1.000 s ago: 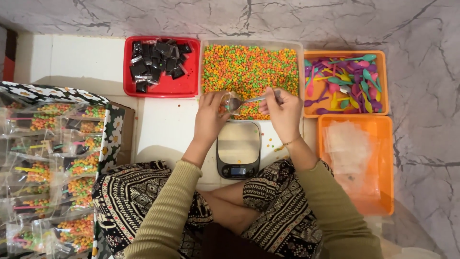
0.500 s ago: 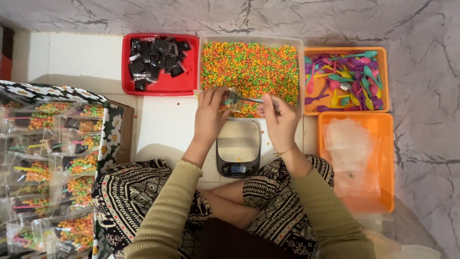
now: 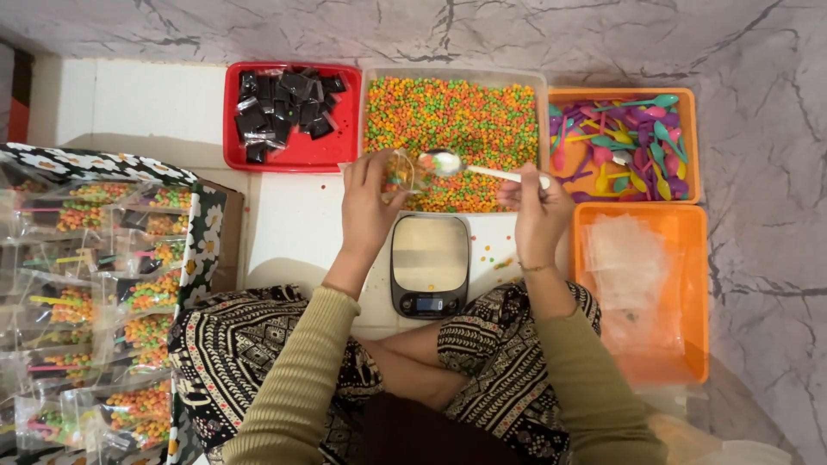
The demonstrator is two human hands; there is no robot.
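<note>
A small clear plastic pouch (image 3: 403,170) is gripped in the fingers of the left hand (image 3: 369,202), just above the near edge of the clear tray of orange and green candy beads (image 3: 452,120). A metal spoon with a white handle (image 3: 465,165) is clasped by the right hand (image 3: 538,207). Since a second ago the spoon has been raised from the beads to the pouch mouth; it appears loaded, though this is unclear. A small digital scale (image 3: 429,263) lies bare below, beside a red tray of black packets (image 3: 289,116).

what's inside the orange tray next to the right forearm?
The orange tray holds a loose pile of clear plastic bags. Whether anything lies beneath the pile is hidden. The right forearm stays outside it.
</note>
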